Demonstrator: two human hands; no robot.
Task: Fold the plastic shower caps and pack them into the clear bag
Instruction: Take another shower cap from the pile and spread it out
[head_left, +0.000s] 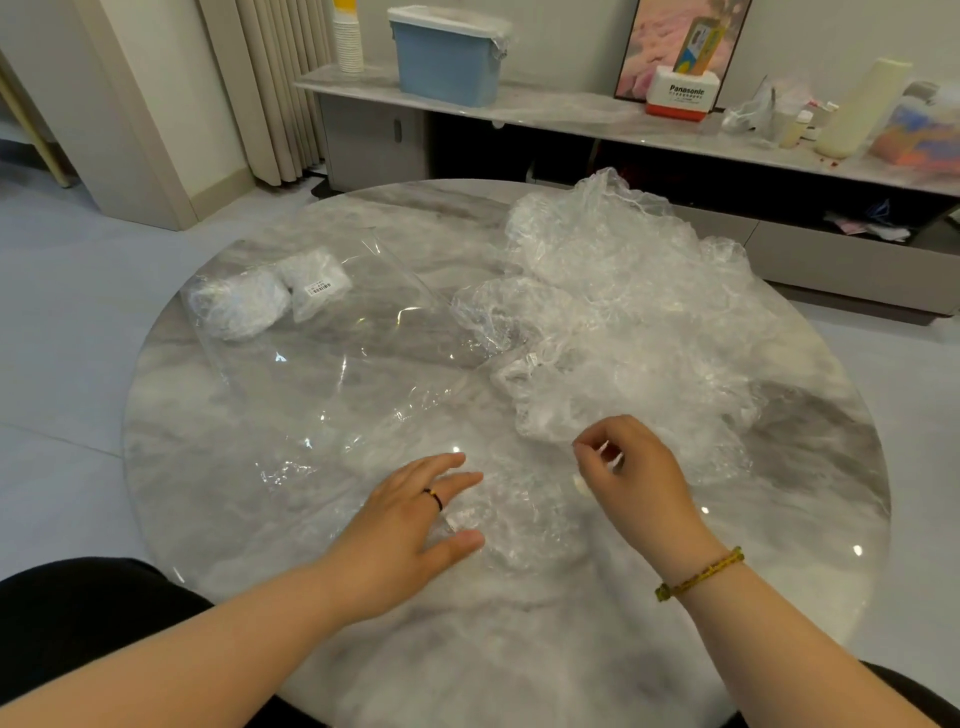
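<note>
Pressing my left hand (410, 525) down on a crumpled shower cap (519, 525) at the lower centre of the frame, fingers spread and fairly straight, I am pinning its near side to the marble table (779, 545). My right hand (634, 478), just right of the cap, is curling its fingertips together on what looks like the cap's gathered rim. It is a pinch rather than a fist, though the film is so clear that I am judging this mostly from the white wisp between thumb and forefinger. The clear bag (337, 364) is lying across the left centre of the frame, with two folded caps (244, 306) sitting in its far end at the upper left. The pile of loose caps (623, 291) is heaping at the upper right, just beside the bag. I am expecting this film to handle as almost weightless, limp and slippery — likely to spring out of a crease, slide on the polished stone and tear if yanked. The elastic rim is looking like the best place to take hold — it is the one part with some body.
</note>
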